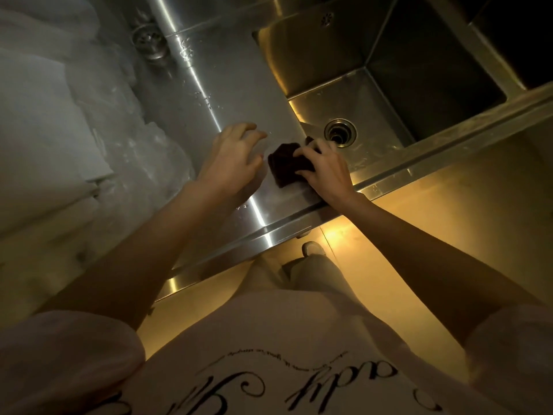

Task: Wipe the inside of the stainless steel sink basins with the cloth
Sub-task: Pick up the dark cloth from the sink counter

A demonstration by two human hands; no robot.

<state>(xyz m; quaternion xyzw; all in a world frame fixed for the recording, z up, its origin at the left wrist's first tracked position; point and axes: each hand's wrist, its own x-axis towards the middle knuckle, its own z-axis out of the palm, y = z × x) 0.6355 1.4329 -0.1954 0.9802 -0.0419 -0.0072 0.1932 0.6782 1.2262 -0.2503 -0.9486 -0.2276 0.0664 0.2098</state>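
A dark cloth lies bunched on the flat steel drainboard, right beside the near-left corner of the sink basin. My right hand grips the cloth's right side, fingers curled over it near the basin's lip. My left hand rests just left of the cloth with fingers spread, touching the steel and holding nothing. The basin's round drain sits just beyond my right hand.
A second drain is set in the steel at the far left. Clear plastic wrapping and white stacked material crowd the left side. A darker basin lies at the far right. The counter's front edge runs diagonally above the tan floor.
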